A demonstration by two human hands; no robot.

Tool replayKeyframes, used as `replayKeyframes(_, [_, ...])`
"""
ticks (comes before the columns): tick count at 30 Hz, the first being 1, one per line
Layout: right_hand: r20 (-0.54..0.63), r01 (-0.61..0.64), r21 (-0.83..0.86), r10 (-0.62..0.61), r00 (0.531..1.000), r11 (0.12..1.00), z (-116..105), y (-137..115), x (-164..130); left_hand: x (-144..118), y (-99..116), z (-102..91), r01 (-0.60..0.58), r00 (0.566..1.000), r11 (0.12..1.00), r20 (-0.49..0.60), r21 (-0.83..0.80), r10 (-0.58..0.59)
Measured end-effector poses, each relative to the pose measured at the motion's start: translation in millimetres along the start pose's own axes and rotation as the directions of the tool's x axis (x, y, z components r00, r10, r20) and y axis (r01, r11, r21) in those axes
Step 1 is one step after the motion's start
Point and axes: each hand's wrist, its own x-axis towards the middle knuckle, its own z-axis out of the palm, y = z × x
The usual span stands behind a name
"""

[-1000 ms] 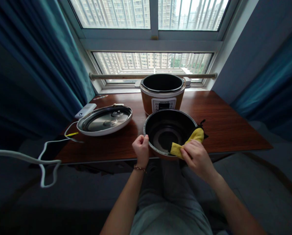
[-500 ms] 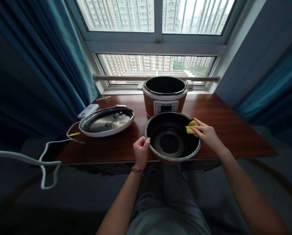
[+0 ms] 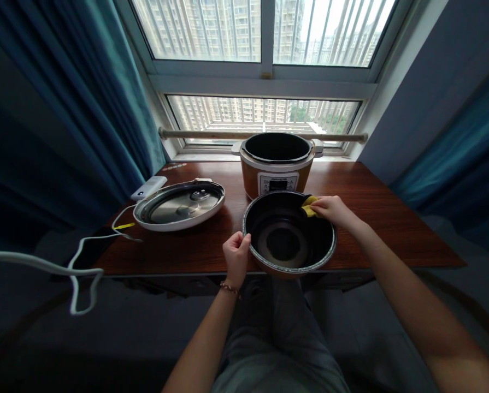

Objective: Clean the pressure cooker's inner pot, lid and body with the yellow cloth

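A dark inner pot (image 3: 287, 240) rests tilted at the near edge of the wooden table (image 3: 375, 218). My left hand (image 3: 236, 256) grips its left rim. My right hand (image 3: 328, 209) presses a yellow cloth (image 3: 308, 206) against the pot's far right inner wall. Behind the pot stands the orange cooker body (image 3: 277, 164), open at the top.
The cooker lid (image 3: 180, 203) lies upside down on the table's left side, with a white device (image 3: 148, 187) beside it. A white cable (image 3: 76, 262) trails off the left edge. Blue curtains (image 3: 64, 109) hang on both sides of the window.
My right hand has carried the yellow cloth from the pot's near right rim around to its far right inner wall. My left hand keeps its hold on the rim.
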Motion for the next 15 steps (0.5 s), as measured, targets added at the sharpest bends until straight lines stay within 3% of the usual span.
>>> replayKeyframes(4, [-0.037, 0.012, -0.05, -0.014, 0.999, 0.999, 3, -2, -13, -1, 1, 2.9, 0.006, 0.998, 1.0, -0.058, -0.001, -0.006])
replayKeyframes(10, [0.062, -0.026, -0.119, 0.033, 0.998, 0.993, -5, -2, -37, 3, 3, 6.5, 0.021, 1.0, 1.0, -0.015, -0.02, -0.021])
replayKeyframes(15, [0.043, -0.014, -0.078, 0.017, 0.999, 0.997, -10, -3, -50, 6, 2, 5.3, 0.063, 0.997, 0.998, 0.039, -0.019, -0.062])
